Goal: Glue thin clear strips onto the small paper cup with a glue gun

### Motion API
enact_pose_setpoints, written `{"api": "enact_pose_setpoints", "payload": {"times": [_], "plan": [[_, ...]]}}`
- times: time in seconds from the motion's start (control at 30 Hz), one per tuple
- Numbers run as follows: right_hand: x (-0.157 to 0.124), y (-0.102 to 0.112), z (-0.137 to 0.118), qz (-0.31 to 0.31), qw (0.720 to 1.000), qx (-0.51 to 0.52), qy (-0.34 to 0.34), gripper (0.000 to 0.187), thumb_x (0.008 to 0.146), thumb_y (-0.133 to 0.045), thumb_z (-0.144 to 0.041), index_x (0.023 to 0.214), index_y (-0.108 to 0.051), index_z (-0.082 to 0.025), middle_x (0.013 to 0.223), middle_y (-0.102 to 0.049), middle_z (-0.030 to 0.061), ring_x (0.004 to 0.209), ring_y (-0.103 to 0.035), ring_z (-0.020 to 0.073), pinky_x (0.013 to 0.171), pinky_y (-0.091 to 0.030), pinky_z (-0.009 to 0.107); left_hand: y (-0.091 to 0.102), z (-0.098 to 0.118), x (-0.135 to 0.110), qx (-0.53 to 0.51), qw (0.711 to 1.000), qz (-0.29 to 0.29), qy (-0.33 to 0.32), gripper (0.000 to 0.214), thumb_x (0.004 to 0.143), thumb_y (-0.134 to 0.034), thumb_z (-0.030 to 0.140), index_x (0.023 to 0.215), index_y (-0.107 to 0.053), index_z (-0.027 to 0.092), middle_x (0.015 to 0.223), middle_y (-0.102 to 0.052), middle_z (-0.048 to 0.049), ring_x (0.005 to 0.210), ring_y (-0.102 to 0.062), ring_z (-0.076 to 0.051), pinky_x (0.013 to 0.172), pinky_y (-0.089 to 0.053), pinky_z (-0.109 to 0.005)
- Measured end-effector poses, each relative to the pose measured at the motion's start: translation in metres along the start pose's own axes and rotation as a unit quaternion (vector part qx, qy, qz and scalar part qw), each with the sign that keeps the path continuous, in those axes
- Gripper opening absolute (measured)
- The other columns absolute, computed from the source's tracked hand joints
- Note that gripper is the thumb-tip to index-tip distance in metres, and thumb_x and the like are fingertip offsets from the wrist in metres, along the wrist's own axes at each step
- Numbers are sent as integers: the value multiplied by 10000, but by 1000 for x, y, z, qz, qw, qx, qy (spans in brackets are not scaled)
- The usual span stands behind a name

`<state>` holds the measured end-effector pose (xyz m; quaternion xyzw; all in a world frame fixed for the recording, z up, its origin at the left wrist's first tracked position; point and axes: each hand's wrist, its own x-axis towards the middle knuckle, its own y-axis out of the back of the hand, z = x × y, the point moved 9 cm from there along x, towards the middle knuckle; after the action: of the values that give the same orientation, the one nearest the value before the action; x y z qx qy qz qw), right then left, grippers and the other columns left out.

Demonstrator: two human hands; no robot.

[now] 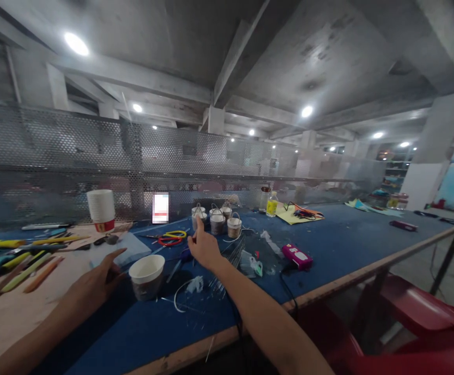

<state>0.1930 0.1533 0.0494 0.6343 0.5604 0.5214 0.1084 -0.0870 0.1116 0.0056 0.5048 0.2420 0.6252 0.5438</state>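
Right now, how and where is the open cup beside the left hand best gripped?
Probably around the outer wall of the cup, just below the rim, with the left hand coming from the left. It stands upright and flares toward its open mouth, so the wider rim should help stop slipping. That hand is close on that side.

From afar I see the left forearm (pixel 52 319) and right forearm (pixel 264 310), both bare and slim, tapering toward a bare left hand (pixel 103 277) and bare right hand (pixel 206 251).
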Motion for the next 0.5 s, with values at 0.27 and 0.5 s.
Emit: {"api": "enact_pose_setpoints", "payload": {"times": [0.27,0.5], "plan": [[0,9,-2,9,1000,3,-19,779,1017,-555,-273,1683,-188,-108,1111,-807,112,1038,-772,265,897,-562,348,-3,-5,3,-15,1000,-17,5,740,943,-352,572,1519,-347,109,958,-767,-118,841,-750,-357,794,-524,-437],[1,11,-1,21,1000,7,-17,782,1012,-538,-252,1688,-177,-99,1123,-803,119,1028,-771,275,891,-569,366,0,-4,2,-21,1000,2,-15,706,925,-385,487,1507,-396,87,993,-780,-157,883,-762,-361,830,-547,-443]]}}
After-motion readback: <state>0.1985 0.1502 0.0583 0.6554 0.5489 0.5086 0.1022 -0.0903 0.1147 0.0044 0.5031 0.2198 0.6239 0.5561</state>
